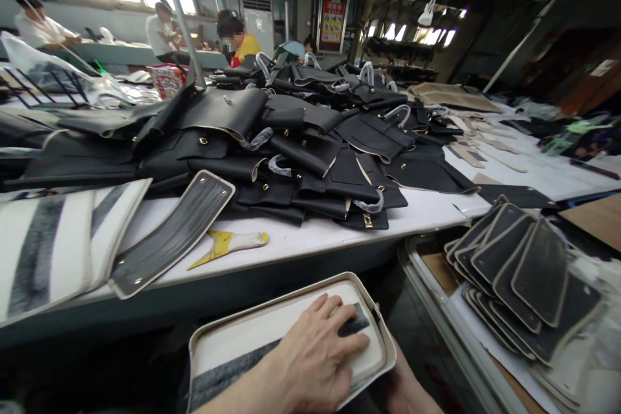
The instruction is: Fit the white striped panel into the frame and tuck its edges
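A shallow bag piece point(233, 331) with a raised cream rim lies low in front of me. Its inside is off-white with a dark smeared band running along it. My left hand point(317, 349) presses down on the right part of the inner panel, fingers spread out. At the right outer edge, my right hand point(405, 372) grips the piece from outside; most of its fingers are hidden behind the rim. On the table edge just beyond lie a dark curved panel point(174, 233) with metal studs and a yellow-and-white pointed tool point(230, 246).
Black leather bag parts point(310, 142) with wrapped handles are heaped across the white table point(422, 207). Off-white panels point(53, 239) with dark bands lie at the left. On the right, dark studded panels point(519, 265) are stacked on a cart point(451, 330). Several people sit in the background.
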`<state>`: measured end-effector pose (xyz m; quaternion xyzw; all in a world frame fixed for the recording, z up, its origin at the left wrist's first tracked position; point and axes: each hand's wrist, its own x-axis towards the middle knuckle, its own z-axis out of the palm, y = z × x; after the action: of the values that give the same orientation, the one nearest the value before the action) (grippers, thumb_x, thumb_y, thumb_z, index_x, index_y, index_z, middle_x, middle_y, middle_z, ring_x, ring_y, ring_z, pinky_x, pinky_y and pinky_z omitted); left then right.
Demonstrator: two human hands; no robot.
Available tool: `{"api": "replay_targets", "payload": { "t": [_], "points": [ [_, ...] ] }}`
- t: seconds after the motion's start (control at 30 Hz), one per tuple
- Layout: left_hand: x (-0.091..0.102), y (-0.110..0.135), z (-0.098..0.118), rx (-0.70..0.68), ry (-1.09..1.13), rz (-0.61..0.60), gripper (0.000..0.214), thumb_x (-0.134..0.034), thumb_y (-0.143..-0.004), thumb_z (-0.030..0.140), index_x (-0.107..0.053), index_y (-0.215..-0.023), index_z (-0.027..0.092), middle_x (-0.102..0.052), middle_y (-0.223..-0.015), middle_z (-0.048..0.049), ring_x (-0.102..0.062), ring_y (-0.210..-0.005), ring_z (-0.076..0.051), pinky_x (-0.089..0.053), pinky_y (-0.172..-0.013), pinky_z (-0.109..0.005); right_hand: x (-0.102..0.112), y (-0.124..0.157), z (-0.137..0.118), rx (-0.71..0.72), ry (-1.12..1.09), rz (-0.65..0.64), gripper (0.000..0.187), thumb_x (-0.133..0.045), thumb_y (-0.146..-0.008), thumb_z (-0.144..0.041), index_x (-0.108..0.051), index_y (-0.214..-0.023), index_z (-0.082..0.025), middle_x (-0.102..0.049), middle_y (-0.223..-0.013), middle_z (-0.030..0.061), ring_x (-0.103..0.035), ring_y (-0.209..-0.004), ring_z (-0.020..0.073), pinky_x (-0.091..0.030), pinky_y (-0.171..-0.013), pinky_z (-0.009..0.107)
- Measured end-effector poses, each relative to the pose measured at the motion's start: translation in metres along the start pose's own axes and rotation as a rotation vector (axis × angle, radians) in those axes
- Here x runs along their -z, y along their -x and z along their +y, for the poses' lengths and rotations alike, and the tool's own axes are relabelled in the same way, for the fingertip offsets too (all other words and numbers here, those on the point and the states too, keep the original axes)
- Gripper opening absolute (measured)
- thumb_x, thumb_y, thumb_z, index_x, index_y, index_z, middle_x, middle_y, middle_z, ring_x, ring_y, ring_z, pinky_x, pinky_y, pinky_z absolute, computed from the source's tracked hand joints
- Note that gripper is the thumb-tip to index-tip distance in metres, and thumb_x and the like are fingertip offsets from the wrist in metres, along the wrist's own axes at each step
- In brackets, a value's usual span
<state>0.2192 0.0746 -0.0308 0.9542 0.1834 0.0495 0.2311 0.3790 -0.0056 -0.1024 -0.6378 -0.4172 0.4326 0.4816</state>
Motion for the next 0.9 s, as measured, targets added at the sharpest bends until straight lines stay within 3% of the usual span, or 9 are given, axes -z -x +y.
{"api": "replay_targets", "payload": {
  "t": [0.07, 0.17, 0.27, 0.47, 0.7, 0.9],
  "points": [
    [-0.001, 0.001, -0.001, -0.001, 0.002, 0.015, 0.035, -0.063, -0.081, 0.035, -0.056, -0.115, 0.028, -0.051, -0.126, -0.0033, -0.045, -0.115, -0.027, -0.035, -0.107, -0.044, 0.009, 0.006, -0.003, -0.171, -0.151, -0.033, 0.082, -0.01, -0.097, -0.064, -0.072, -0.106, -0.011, -0.074, -0.084, 0.0132, -0.071, -0.088, 0.0258, -0.056, -0.074, 0.036],
    [-0.003, -0.001, -0.001, 0.015, -0.004, 0.016, 0.043, -0.063, -0.081, 0.04, -0.052, -0.12, 0.024, -0.053, -0.123, -0.0046, -0.047, -0.112, -0.027, -0.035, -0.108, -0.044, 0.024, 0.013, -0.007, -0.328, -0.283, -0.057, 0.063, -0.04, -0.092, -0.066, -0.067, -0.12, -0.016, -0.074, -0.1, 0.0099, -0.069, -0.091, 0.0254, -0.055, -0.073, 0.032],
    [-0.004, -0.003, 0.0, 0.024, -0.019, 0.018, 0.041, -0.061, -0.084, 0.041, -0.052, -0.119, 0.023, -0.054, -0.125, -0.0047, -0.046, -0.114, -0.027, -0.034, -0.109, -0.045, 0.033, 0.012, -0.006, -0.212, -0.097, -0.059, 0.055, -0.058, -0.087, -0.058, -0.065, -0.122, -0.017, -0.071, -0.11, 0.0075, -0.065, -0.096, 0.0249, -0.052, -0.08, 0.029],
    [-0.011, -0.003, 0.0, -0.025, -0.051, -0.014, 0.048, -0.055, -0.09, 0.04, -0.045, -0.132, 0.019, -0.049, -0.138, -0.0054, -0.04, -0.126, -0.03, -0.027, -0.115, -0.051, 0.031, 0.003, -0.002, -0.128, 0.252, 0.017, 0.061, -0.045, -0.091, -0.062, -0.068, -0.116, -0.012, -0.073, -0.097, 0.0086, -0.065, -0.083, 0.0238, -0.05, -0.07, 0.026],
    [-0.008, -0.01, -0.003, -0.062, -0.072, -0.149, 0.053, -0.051, -0.092, 0.038, -0.042, -0.138, 0.014, -0.046, -0.143, -0.0106, -0.036, -0.132, -0.035, -0.029, -0.113, -0.06, 0.026, 0.003, 0.002, -0.043, 0.337, 0.107, 0.052, -0.043, -0.094, -0.056, -0.07, -0.115, -0.017, -0.074, -0.102, 0.0082, -0.068, -0.09, 0.0245, -0.051, -0.075, 0.024],
    [-0.007, -0.014, -0.003, -0.027, -0.039, -0.136, 0.05, -0.058, -0.087, 0.038, -0.046, -0.132, 0.02, -0.048, -0.14, -0.0086, -0.038, -0.13, -0.034, -0.029, -0.111, -0.061, 0.024, 0.004, -0.002, -0.006, 0.362, 0.174, 0.048, -0.047, -0.093, -0.053, -0.07, -0.118, -0.02, -0.072, -0.111, 0.0098, -0.069, -0.098, 0.0264, -0.053, -0.082, 0.026]
  ]
}}
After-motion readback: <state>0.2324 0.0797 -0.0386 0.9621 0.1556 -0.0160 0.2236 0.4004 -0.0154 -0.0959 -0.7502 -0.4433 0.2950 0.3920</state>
